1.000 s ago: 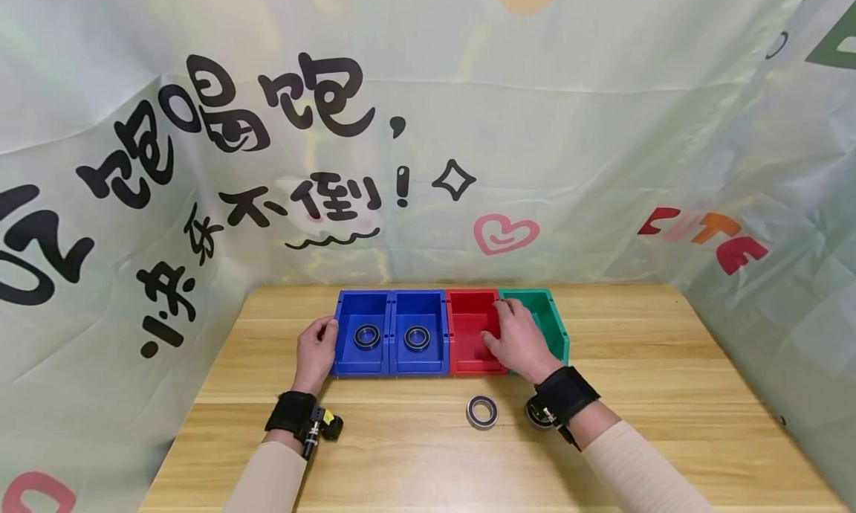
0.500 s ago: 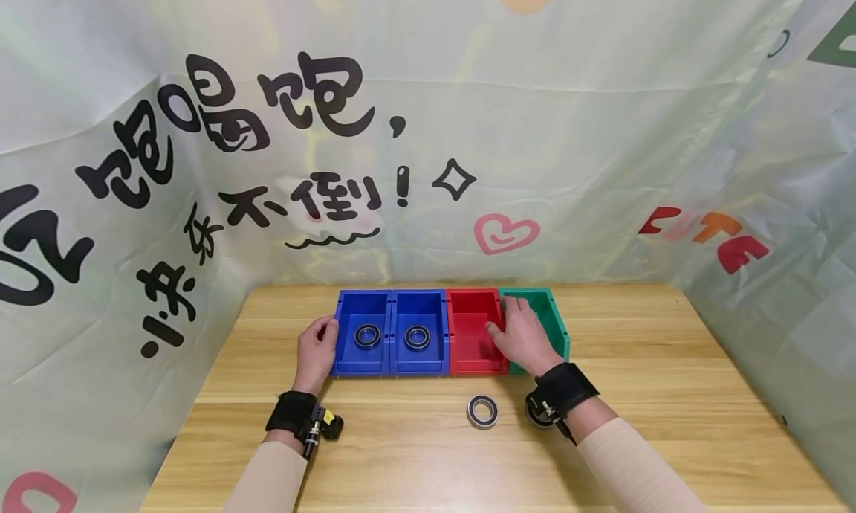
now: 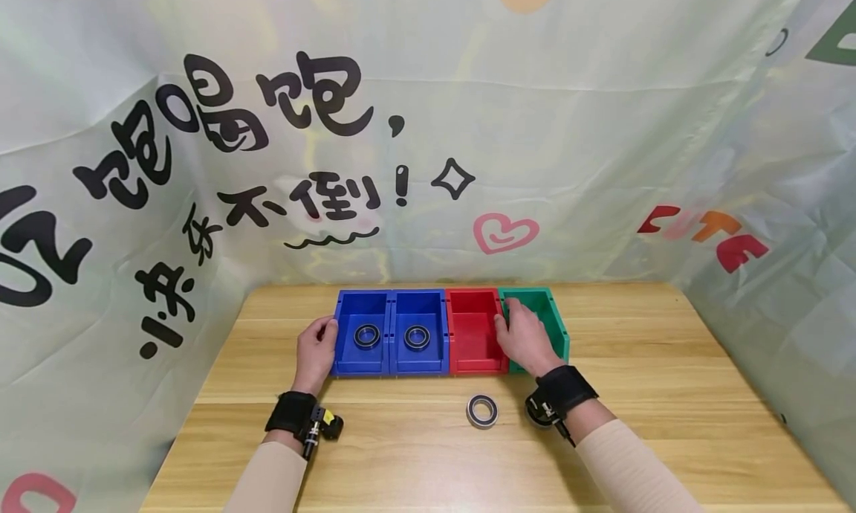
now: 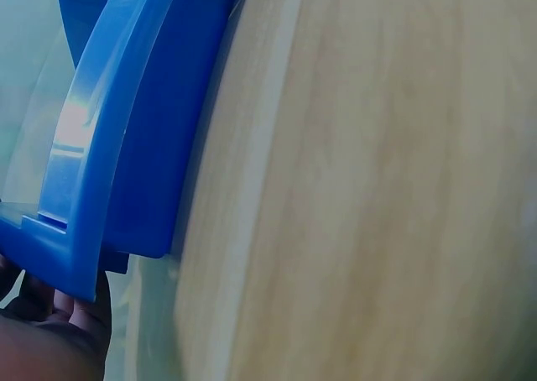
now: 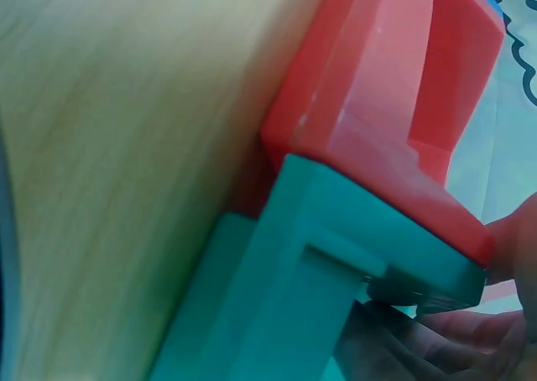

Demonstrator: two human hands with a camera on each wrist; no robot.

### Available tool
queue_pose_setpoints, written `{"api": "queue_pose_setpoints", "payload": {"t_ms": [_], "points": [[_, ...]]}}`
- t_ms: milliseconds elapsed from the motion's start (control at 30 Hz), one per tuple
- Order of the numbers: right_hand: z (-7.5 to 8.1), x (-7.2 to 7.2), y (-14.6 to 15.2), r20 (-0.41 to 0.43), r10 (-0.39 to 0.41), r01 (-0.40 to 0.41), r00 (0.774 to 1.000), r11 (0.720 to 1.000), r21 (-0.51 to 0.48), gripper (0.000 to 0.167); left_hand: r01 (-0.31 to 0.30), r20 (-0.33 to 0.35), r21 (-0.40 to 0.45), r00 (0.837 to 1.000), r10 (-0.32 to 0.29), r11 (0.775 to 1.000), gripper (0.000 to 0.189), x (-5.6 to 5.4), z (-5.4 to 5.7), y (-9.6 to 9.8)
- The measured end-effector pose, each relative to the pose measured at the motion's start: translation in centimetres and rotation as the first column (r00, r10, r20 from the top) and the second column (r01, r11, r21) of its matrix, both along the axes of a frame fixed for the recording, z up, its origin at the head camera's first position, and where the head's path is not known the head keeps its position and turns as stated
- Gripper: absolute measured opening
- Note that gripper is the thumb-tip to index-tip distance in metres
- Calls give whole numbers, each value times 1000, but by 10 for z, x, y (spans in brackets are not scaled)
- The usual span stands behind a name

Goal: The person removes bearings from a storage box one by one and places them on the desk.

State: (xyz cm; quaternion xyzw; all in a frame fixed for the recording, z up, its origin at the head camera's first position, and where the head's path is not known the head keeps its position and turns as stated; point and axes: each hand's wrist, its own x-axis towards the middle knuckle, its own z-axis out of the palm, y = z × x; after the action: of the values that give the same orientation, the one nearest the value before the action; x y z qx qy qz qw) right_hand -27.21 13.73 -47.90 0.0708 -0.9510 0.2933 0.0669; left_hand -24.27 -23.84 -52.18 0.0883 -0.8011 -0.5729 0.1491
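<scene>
In the head view, two blue bins (image 3: pixel 360 369) (image 3: pixel 420 367), a red bin (image 3: pixel 471 334) and a green bin (image 3: pixel 555 327) stand side by side in a row. Each blue bin holds one ball bearing (image 3: pixel 377 337). My left hand (image 3: pixel 314 353) grips the outer rim of the leftmost blue bin; in the left wrist view its fingers (image 4: pixel 84 310) curl below the rim. My right hand (image 3: pixel 527 338) pinches the adjoining walls of the red and green bins. Its thumb is on the red side, while the other fingers (image 5: pixel 470 326) reach into the green bin.
One bearing (image 3: pixel 472 412) lies on the wooden table (image 3: pixel 401 453) in front of the red bin. Another bearing (image 3: pixel 539 424) is partly hidden beneath the right wrist's strap and camera. A printed cloth (image 3: pixel 568 163) encloses the table's back and sides.
My right hand has shifted slightly right, its fingers and thumb closing on the wall between the red and green bins. My left hand, the bins and the bearings stay put.
</scene>
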Motion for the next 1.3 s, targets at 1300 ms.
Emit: {"api": "queue_pose_setpoints", "payload": {"t_ms": [1300], "points": [[-8, -3, -4, -144, 37, -20, 989, 993, 119, 38, -8, 3, -15, 1000, 8, 1000, 38, 0, 0, 0]]}}
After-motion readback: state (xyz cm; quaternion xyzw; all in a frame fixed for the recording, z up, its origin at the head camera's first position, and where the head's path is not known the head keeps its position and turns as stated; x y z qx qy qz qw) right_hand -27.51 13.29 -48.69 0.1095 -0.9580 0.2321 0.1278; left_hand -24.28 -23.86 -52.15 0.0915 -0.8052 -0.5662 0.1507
